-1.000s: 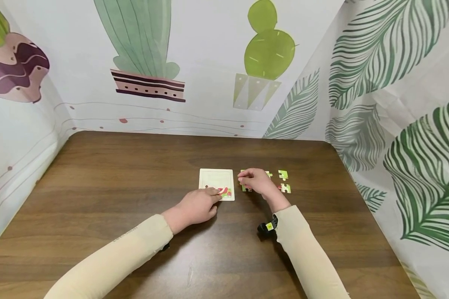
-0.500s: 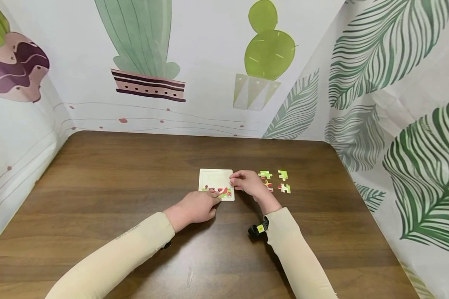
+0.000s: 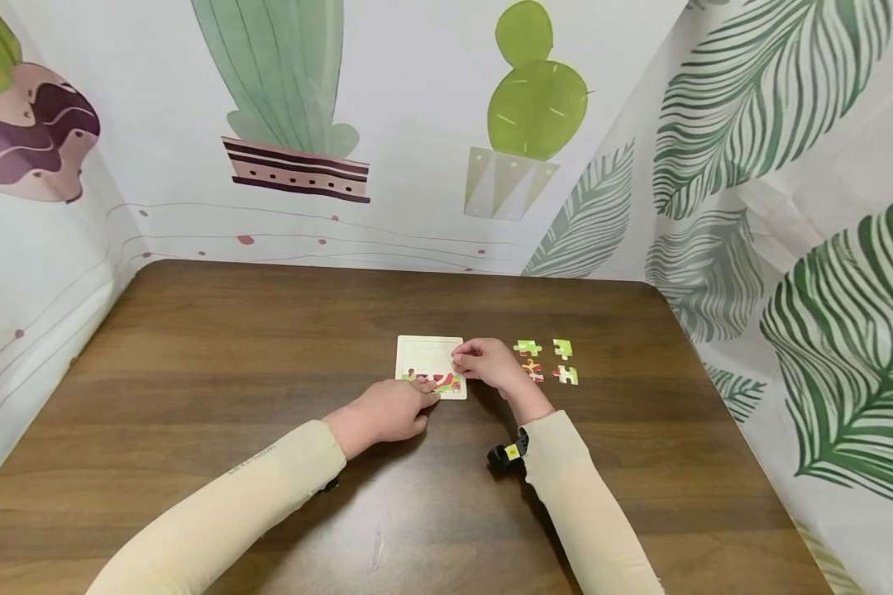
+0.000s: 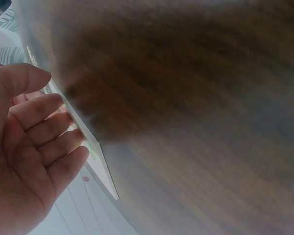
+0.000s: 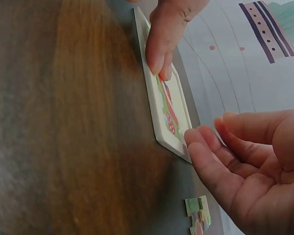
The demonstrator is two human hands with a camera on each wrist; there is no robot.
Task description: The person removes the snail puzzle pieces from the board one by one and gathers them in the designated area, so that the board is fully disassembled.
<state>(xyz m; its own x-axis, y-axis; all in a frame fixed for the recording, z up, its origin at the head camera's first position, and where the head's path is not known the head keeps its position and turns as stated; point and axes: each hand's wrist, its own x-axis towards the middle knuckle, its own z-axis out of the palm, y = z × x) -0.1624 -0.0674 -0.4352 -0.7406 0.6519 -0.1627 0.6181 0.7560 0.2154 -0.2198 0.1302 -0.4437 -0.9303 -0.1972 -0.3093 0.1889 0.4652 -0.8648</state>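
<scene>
A cream square puzzle tray point(image 3: 409, 345) lies on the brown table, with a strip of red and green picture along its near side. My left hand point(image 3: 394, 409) rests its fingertips on the tray's near part; the left wrist view shows its fingers gently bent at the edge. Over the tray's right edge is my right hand point(image 3: 491, 364), its thumb and forefinger brought together in a pinch on a puzzle piece, which the fingers almost wholly hide. In the right wrist view, the right hand's other fingertips point(image 5: 188, 137) are at the tray's corner.
Loose jigsaw pieces lie right of the right hand: two green ones point(image 3: 527, 348) point(image 3: 562, 348) behind, and a red-and-yellow one point(image 3: 533, 372) and a green-and-white one point(image 3: 567, 375) nearer. A patterned cloth wall point(image 3: 417, 231) stands behind the table point(image 3: 268, 322).
My right hand has moved left from the loose pieces to the tray's right edge, uncovering pieces behind it. My left hand has stayed on the tray's near side with a slight shift.
</scene>
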